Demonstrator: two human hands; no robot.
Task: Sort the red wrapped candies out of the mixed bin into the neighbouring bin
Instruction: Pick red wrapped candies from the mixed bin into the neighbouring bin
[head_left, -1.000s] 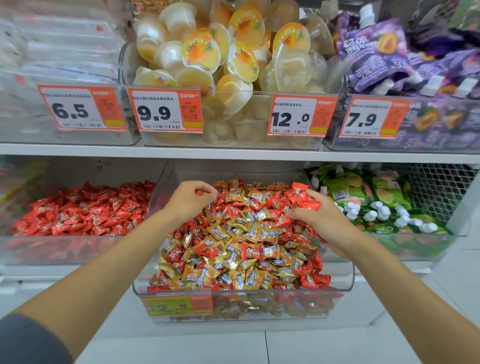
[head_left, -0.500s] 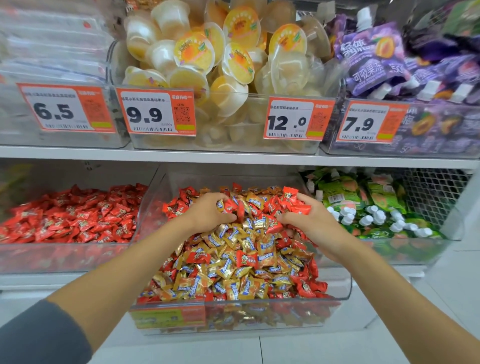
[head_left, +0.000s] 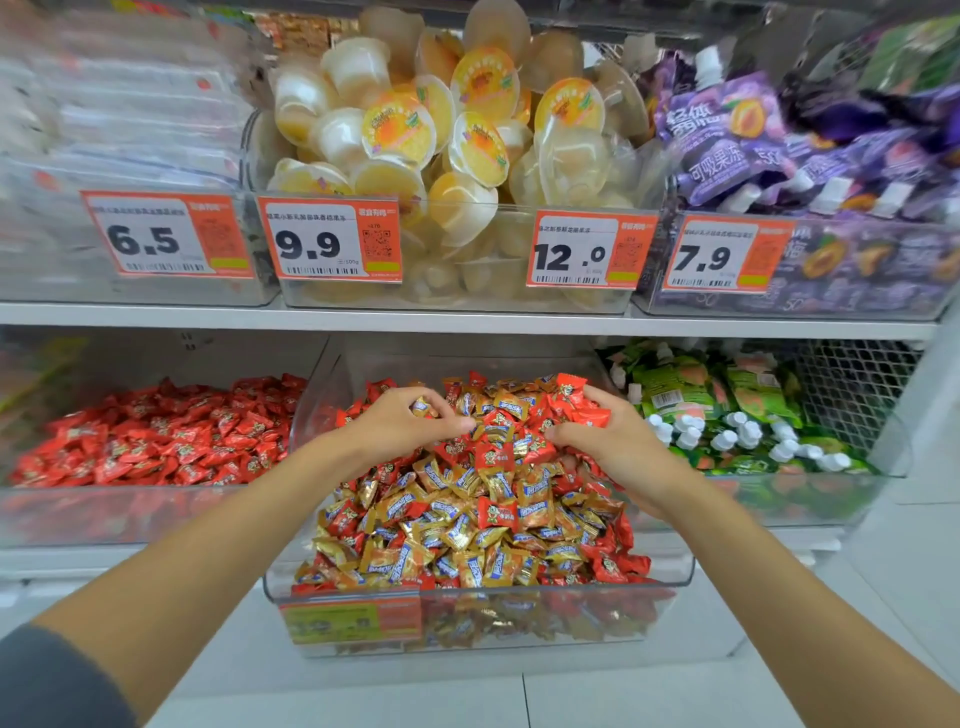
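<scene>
Fingers of the right hand curl round a clutch of red candies at the back of the mixed bin, while the left hand digs curled fingers into the heap, any catch hidden. The neighbouring bin of red sweets lies to the left, nearer the left hand; price tags above read 6.5, 9.9, 12.0 and 7.9.

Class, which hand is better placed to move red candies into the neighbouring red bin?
Left, probably: the left hand is nearer the red-candy bin; the right hand, though gripping red wrapped candies, is across the mixed bin.
</scene>
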